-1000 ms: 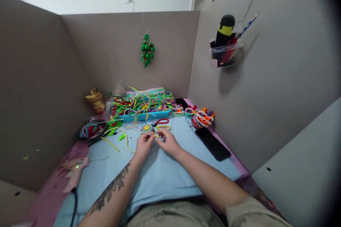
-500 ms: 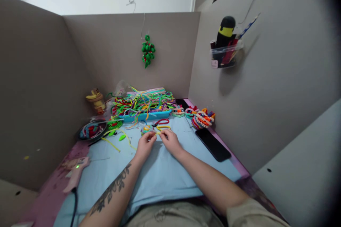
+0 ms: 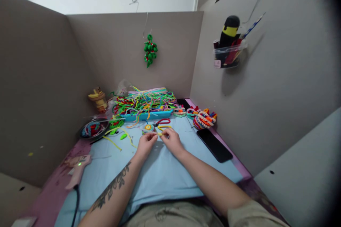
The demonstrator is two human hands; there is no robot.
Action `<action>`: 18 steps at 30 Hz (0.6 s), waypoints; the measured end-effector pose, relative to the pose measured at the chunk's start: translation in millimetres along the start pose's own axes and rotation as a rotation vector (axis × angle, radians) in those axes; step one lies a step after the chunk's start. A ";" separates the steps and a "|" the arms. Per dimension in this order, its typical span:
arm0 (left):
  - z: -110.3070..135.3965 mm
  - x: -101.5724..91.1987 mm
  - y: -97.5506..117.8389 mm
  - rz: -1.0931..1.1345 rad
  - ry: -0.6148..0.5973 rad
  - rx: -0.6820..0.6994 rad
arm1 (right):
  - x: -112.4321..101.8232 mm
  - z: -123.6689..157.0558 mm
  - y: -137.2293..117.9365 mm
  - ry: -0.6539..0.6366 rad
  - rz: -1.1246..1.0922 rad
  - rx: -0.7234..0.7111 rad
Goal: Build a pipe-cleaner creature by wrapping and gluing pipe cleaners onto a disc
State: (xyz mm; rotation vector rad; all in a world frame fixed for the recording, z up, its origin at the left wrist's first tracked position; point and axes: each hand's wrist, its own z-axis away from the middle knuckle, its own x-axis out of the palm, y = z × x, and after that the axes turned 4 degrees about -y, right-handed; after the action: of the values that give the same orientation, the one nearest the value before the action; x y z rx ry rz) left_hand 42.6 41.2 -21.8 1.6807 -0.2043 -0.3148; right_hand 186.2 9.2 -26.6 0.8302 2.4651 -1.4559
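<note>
Right hand [image 3: 172, 142]: grip pinched on yellow piece [image 3: 160, 134]; left hand [image 3: 147, 144]: grip together, contents unclear.

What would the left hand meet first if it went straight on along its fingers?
The left hand would likely meet the small yellow piece by the right hand first, though depth is hard to judge.

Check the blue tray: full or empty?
Full: coloured strands heap above the tray's rim, and some hang over its front wall.
</note>
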 end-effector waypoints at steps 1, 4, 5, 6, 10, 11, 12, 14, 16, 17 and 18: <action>0.0 0.2 -0.3 0.002 -0.006 0.000 | -0.1 0.2 -0.1 0.001 0.003 0.002; -0.4 0.5 -2.4 0.011 -0.006 0.003 | 0.4 0.9 -0.4 0.003 0.007 0.012; -0.7 0.6 -3.5 0.007 -0.008 0.002 | 0.8 1.2 -0.5 0.002 0.009 0.014; -0.9 0.7 -4.5 -0.001 -0.014 0.001 | 1.2 1.5 -0.5 0.001 0.011 0.015; -1.4 1.6 -5.8 -0.047 0.000 0.037 | 3.5 2.0 -0.5 -0.013 0.031 0.021; -1.4 1.9 -5.1 -0.060 0.011 0.044 | 4.2 1.9 -0.4 -0.019 0.038 0.021; -1.3 2.1 -4.1 -0.070 0.024 0.049 | 4.9 1.9 -0.2 -0.023 0.045 0.019; -0.9 2.2 -1.9 -0.082 0.044 0.056 | 6.4 1.8 0.2 -0.034 0.058 0.007; -0.8 1.5 -1.2 -0.073 0.049 0.068 | 7.4 2.2 0.7 -0.054 0.048 -0.007; -0.9 0.9 -1.7 -0.060 0.051 0.073 | 7.6 2.5 0.8 -0.071 0.032 -0.012; -1.1 0.1 -2.6 -0.046 0.051 0.076 | 7.6 3.0 0.8 -0.092 0.009 -0.016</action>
State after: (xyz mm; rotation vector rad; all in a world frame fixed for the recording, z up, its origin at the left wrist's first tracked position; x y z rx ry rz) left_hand 43.0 42.6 -24.3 1.7682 -0.1410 -0.3019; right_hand 179.8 9.8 -31.8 0.7533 2.3998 -1.4359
